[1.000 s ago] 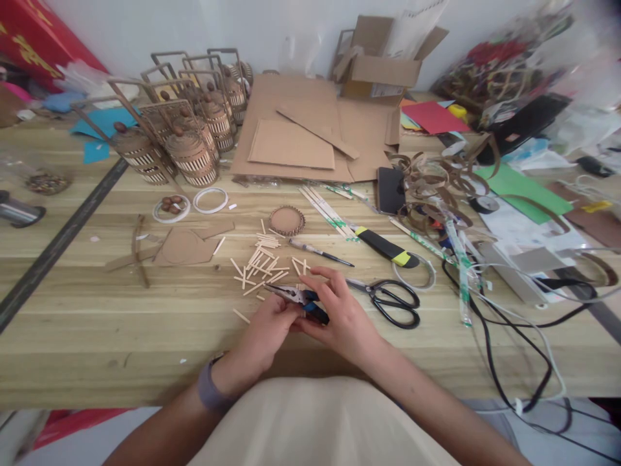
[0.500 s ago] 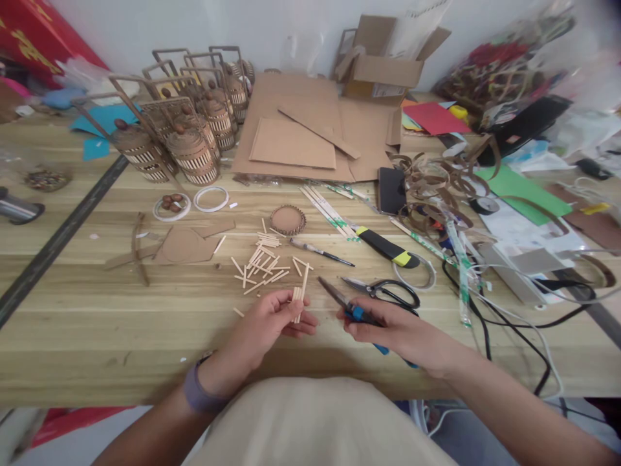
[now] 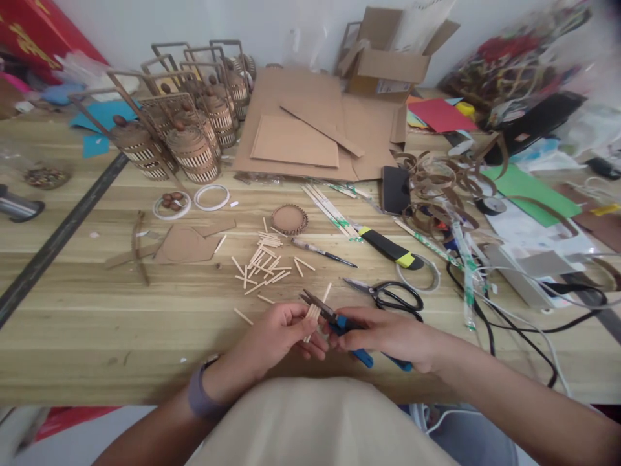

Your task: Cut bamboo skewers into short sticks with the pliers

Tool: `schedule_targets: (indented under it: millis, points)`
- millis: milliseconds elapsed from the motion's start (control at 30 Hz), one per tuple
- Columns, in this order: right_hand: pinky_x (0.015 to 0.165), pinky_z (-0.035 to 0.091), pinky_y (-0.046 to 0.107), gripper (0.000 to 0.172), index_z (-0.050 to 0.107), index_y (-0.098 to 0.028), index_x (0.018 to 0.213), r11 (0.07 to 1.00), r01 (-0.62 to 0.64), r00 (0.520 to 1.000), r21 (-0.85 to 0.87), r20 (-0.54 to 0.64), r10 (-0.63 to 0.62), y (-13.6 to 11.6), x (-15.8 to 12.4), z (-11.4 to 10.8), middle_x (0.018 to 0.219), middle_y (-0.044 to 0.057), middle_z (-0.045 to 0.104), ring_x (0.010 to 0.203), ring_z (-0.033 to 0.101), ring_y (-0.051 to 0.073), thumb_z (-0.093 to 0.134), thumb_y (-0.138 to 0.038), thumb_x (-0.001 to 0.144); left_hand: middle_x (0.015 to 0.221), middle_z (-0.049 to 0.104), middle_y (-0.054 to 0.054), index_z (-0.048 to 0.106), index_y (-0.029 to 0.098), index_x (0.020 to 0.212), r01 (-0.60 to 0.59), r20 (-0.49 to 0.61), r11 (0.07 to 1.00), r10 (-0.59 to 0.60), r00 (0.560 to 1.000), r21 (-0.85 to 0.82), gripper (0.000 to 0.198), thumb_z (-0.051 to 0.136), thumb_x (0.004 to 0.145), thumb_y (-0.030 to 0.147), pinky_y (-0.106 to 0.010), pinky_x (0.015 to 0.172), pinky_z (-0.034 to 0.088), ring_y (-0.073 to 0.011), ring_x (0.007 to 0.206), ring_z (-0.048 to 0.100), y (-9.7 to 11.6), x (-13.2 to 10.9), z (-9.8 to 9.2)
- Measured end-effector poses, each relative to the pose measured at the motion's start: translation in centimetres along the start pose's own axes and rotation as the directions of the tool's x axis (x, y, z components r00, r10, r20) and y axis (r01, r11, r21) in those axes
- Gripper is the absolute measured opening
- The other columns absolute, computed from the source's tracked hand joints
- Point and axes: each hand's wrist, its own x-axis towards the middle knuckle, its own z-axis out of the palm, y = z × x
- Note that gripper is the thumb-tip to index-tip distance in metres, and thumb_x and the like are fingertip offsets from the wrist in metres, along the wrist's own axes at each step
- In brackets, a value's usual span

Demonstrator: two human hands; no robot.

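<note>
Between thumb and fingers, my left hand [image 3: 286,331] pinches a small bundle of thin wooden sticks [image 3: 312,314], one of them standing out longer than the others. My right hand [image 3: 373,331] is closed around the blue handles of a pair of pruning shears [image 3: 345,323]. The dark blades lie across the sticks at the top of the bundle, around the longer one. Cut stick pieces [image 3: 264,259] are scattered on the table just beyond my left hand. A round cardboard piece with a ribbed rim [image 3: 290,219] lies past them.
Black-handled scissors [image 3: 395,296], a pen [image 3: 323,251] and a yellow-black utility knife [image 3: 391,247] lie beyond my right hand. Small lidded stick baskets [image 3: 194,152] stand at back left. Cardboard sheets [image 3: 295,139], a phone [image 3: 395,189] and coiled brown strips [image 3: 436,184] sit farther back.
My right hand has moved left with the shears, bringing their blades onto the sticks. My left hand has shifted slightly right and tilted the bundle.
</note>
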Motion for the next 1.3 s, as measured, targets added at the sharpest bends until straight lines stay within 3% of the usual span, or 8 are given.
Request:
schedule_targets:
  millis: [533, 767, 933, 1167, 1300]
  points:
    - [0.070, 0.040, 0.028, 0.020, 0.061, -0.019, 0.084, 0.993, 0.045, 0.999, -0.105, -0.007, -0.046, 0.0, 0.6, 0.2, 0.080, 0.000, 0.060, 0.078, 0.053, 0.018, 0.059, -0.028, 0.066, 0.069, 0.069, -0.003, 0.066, 0.014, 0.081, 0.005, 0.024, 1.000, -0.005, 1.000, 0.011, 0.048, 0.070, 0.072, 0.061, -0.026, 0.060, 0.047, -0.0146, 0.062, 0.066, -0.3, 0.0, 0.1]
    - [0.066, 0.038, 0.027, 0.015, 0.060, -0.019, 0.082, 0.962, 0.114, 0.990, -0.247, -0.057, -0.132, 1.0, 1.1, 0.4, 0.074, -0.002, 0.056, 0.072, 0.049, 0.016, 0.058, -0.025, 0.068, 0.067, 0.069, -0.002, 0.065, 0.014, 0.083, 0.006, 0.007, 0.999, -0.006, 1.000, 0.032, 0.047, 0.068, 0.074, 0.060, -0.025, 0.060, 0.047, -0.0135, 0.060, 0.065, -0.3, -0.1, 0.1]
    - [0.071, 0.041, 0.029, 0.010, 0.063, -0.019, 0.081, 0.943, 0.169, 0.978, -0.285, -0.067, -0.195, 1.4, 1.2, 0.6, 0.079, 0.001, 0.061, 0.076, 0.053, 0.018, 0.058, -0.024, 0.073, 0.069, 0.069, -0.002, 0.063, 0.014, 0.085, -0.008, 0.019, 0.997, 0.007, 1.000, 0.072, 0.046, 0.065, 0.078, 0.059, -0.026, 0.061, 0.049, -0.0137, 0.061, 0.065, -0.4, -0.1, 0.1]
    - [0.075, 0.044, 0.031, 0.018, 0.061, -0.022, 0.088, 0.984, 0.138, 0.990, -0.114, -0.011, -0.141, 1.7, 1.5, 0.2, 0.083, 0.000, 0.063, 0.083, 0.056, 0.020, 0.060, -0.027, 0.071, 0.067, 0.065, 0.000, 0.059, 0.015, 0.083, -0.023, 0.017, 0.989, 0.020, 1.000, 0.147, 0.042, 0.056, 0.085, 0.057, -0.024, 0.057, 0.046, -0.0120, 0.056, 0.063, 0.1, -0.2, 0.4]
    - [0.069, 0.043, 0.029, 0.019, 0.060, -0.023, 0.086, 0.998, 0.058, 0.998, -0.033, 0.000, -0.058, 1.3, 1.2, 0.3, 0.078, -0.001, 0.060, 0.077, 0.055, 0.018, 0.059, -0.026, 0.067, 0.065, 0.062, 0.002, 0.057, 0.016, 0.082, -0.002, 0.016, 0.988, -0.001, 1.000, 0.152, 0.041, 0.055, 0.084, 0.057, -0.023, 0.055, 0.044, -0.0106, 0.052, 0.060, 0.4, -0.3, 0.5]
